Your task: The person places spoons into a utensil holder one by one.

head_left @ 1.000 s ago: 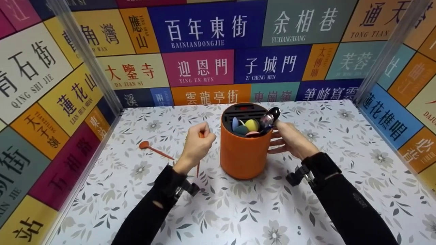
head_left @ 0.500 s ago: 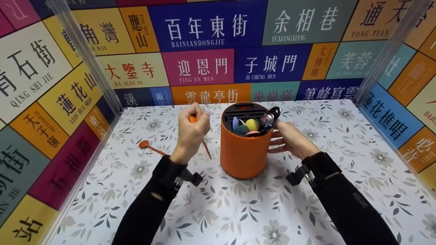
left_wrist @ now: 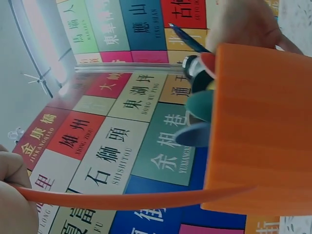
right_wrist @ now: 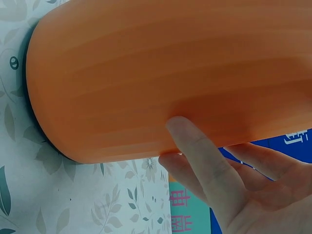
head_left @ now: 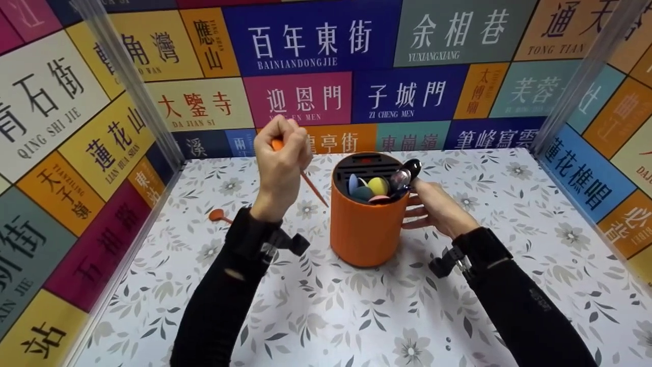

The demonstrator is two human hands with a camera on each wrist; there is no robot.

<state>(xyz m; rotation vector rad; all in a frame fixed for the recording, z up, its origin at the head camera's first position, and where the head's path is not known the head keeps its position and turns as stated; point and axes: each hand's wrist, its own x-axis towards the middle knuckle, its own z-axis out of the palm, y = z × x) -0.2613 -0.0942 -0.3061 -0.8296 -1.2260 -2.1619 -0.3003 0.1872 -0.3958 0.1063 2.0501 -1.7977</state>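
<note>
My left hand (head_left: 280,163) is raised left of the orange utensil holder (head_left: 364,232), gripping an orange stick-like utensil (head_left: 316,189). Its thin tapering end slants down toward the holder; the fist hides the upper part, so its kind is unclear. The left wrist view shows the long orange shaft (left_wrist: 122,201) passing in front of the holder. My right hand (head_left: 438,209) rests against the holder's right side with fingers extended. Behind a black slotted lid (head_left: 367,164), the holder carries several utensils, among them a yellow rounded one (head_left: 378,186) and a dark shiny spoon (head_left: 411,166).
An orange-red long-handled spoon (head_left: 217,215) lies on the table left of the holder, its handle partly hidden by my left arm. The floral tabletop (head_left: 326,316) is bounded by printed wall panels (head_left: 310,46) at the back and sides.
My left hand has risen and moved slightly left and away from me, lifting the orange utensil and tilting its thin end toward the holder. My right hand and the holder stay in place.
</note>
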